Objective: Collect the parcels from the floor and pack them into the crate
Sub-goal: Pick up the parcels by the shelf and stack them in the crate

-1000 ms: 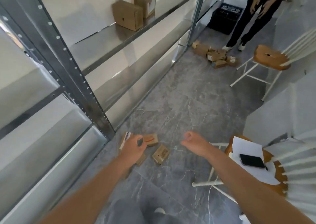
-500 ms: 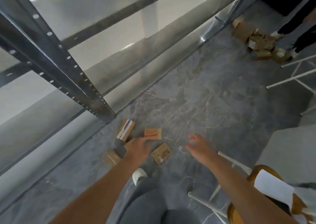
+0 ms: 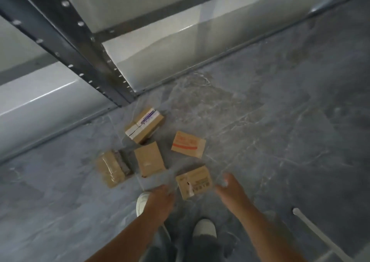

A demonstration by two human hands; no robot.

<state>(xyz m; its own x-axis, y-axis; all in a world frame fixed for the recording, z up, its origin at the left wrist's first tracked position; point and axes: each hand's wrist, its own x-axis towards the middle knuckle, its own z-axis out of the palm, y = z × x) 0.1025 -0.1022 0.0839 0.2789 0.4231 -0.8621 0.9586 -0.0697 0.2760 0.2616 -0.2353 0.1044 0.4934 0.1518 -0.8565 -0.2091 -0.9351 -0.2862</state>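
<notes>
On the grey marbled floor [image 3: 260, 141], five small brown cardboard parcels [image 3: 149, 159] lie clustered near the foot of a grey metal shelving upright [image 3: 90, 61]. The nearest parcel [image 3: 193, 182], which has a printed label, sits between both hands. The right hand [image 3: 230, 189] is spread and empty. The left hand [image 3: 160, 199] is blurred, its fingers unreadable. Clasping opposite sides should lift it squarely. The crate is out of view.
</notes>
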